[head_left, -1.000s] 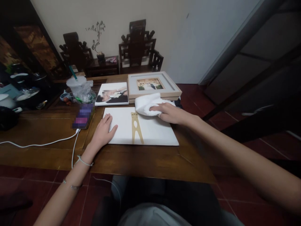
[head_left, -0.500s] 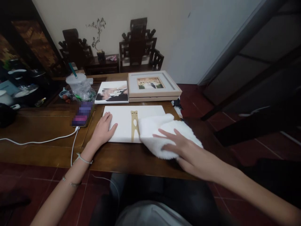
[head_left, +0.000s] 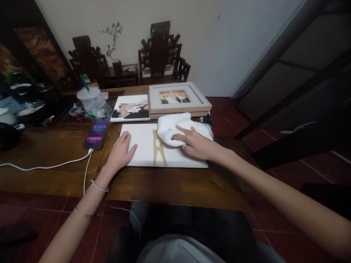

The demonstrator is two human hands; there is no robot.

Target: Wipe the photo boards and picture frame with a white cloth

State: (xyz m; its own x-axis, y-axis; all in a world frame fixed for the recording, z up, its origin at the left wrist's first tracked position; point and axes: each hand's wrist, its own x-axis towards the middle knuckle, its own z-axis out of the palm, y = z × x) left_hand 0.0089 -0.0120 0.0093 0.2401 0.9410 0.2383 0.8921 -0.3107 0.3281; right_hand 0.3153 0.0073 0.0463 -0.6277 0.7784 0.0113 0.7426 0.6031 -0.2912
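A flat white panel (head_left: 139, 148) with a gold, A-shaped piece (head_left: 157, 148) on its face lies on the wooden table in front of me. My left hand (head_left: 120, 149) rests flat on the panel's left end, fingers stretched out. Over the panel's far right part is a bunched, fluffy white cloth (head_left: 172, 126). My right hand (head_left: 196, 144) presses on this cloth and grips it, the index finger extended; some fingertips sink into its folds. The cloth covers the panel's far right corner and the top edge of the gold piece.
Behind the panel lie a photo print (head_left: 131, 107) and stacked pale wooden frames (head_left: 181, 102). Left of it are a phone (head_left: 96, 134) on a white cable (head_left: 55, 167) and a plastic cup (head_left: 89, 95) with a straw. The table's front edge (head_left: 175, 204) is near my lap.
My right hand has moved the cloth away from me and a little left, from the panel's near right side to its far right part. My left hand has stayed put.
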